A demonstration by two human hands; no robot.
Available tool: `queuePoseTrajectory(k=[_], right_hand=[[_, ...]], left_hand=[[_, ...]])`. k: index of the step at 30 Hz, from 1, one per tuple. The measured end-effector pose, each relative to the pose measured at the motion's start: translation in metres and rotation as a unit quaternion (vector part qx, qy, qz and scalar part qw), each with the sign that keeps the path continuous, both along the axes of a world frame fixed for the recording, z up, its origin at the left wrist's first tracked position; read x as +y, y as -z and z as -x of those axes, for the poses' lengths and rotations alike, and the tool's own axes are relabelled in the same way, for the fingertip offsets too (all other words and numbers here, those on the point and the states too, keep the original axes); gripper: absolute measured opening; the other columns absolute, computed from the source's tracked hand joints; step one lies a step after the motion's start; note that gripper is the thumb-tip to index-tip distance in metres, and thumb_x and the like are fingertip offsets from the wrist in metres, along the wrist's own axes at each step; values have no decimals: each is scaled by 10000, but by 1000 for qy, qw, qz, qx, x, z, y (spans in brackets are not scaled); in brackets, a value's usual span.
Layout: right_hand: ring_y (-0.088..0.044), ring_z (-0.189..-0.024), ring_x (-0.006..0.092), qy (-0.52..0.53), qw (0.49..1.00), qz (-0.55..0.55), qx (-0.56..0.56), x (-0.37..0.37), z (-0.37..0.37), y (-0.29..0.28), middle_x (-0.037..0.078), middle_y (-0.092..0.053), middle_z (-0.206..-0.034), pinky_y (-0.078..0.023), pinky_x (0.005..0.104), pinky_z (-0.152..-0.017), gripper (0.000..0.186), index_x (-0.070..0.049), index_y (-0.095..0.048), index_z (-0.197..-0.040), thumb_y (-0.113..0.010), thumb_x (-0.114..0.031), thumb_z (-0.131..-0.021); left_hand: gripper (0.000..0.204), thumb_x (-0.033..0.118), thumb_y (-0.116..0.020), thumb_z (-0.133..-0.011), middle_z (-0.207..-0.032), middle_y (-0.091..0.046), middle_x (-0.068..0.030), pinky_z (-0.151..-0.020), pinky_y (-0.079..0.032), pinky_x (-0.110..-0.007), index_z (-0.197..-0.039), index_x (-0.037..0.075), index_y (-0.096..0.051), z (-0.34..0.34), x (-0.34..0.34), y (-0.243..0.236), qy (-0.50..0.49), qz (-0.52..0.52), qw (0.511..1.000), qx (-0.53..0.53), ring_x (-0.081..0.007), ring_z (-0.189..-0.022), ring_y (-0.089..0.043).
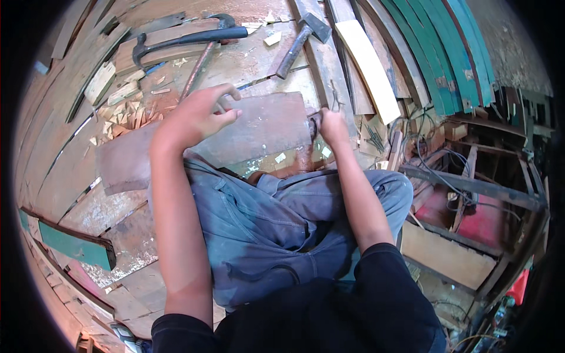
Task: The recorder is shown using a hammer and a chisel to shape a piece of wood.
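A wide grey-brown wooden board [265,126] lies crosswise in front of my folded legs. Above its middle, my left hand [203,115] is open, thumb and bent fingers apart, with nothing visible in them. My right hand [334,126] is closed at the board's right end around a dark metal tool [315,121]. Thin dark prongs [335,97] stick up past the fingers; the grip hides the tool's exact kind. Beyond the board, a hammer [292,52] with a worn handle lies on the planks.
A black claw hammer [188,42] rests over another tool's reddish-brown handle [199,69]. Wood chips [126,117] are heaped at left. A pale wood strip [371,67] and green slats [432,56] lie at right. Loose nails [374,139] and a dark frame with cables [471,182] are near my right knee.
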State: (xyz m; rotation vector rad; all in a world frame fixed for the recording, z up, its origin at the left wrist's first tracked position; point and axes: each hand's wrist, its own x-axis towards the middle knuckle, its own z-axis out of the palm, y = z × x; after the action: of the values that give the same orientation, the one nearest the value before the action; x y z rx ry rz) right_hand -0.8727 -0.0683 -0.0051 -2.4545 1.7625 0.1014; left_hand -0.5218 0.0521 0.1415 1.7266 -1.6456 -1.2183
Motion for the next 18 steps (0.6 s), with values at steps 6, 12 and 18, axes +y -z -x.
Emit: queuePoseTrajectory(k=[6, 12, 18], right_hand=[[-705, -840, 419, 6, 1000, -26, 13, 8, -4, 23, 261, -697, -887, -581, 491, -736, 163, 23, -641, -926, -490, -39, -930], [-694, -820, 430, -6, 999, -29, -32, 2, 7, 22, 273, -683, -841, -570, 515, -726, 262, 19, -645, -930, -714, -213, -830], [-694, -847, 368, -11, 999, -17, -29, 18, 15, -94, 189, -704, -834, -562, 459, -762, 314, -31, -680, -885, -779, -303, -765]], left_hand=[[319, 285, -700, -904, -949, -701, -103, -847, -493, -353, -1164, 109, -641, 3, 1, -2, 5, 20, 1000, -22, -214, -925, -658], [294, 274, -697, -918, -965, -696, -99, -848, -492, -345, -1133, 80, -647, -6, -1, 19, -31, 58, 998, 18, -192, -927, -647], [239, 189, -674, -913, -919, -694, -88, -825, -502, -329, -1107, 51, -648, -6, 2, 26, -35, 42, 998, -17, -181, -871, -654]])
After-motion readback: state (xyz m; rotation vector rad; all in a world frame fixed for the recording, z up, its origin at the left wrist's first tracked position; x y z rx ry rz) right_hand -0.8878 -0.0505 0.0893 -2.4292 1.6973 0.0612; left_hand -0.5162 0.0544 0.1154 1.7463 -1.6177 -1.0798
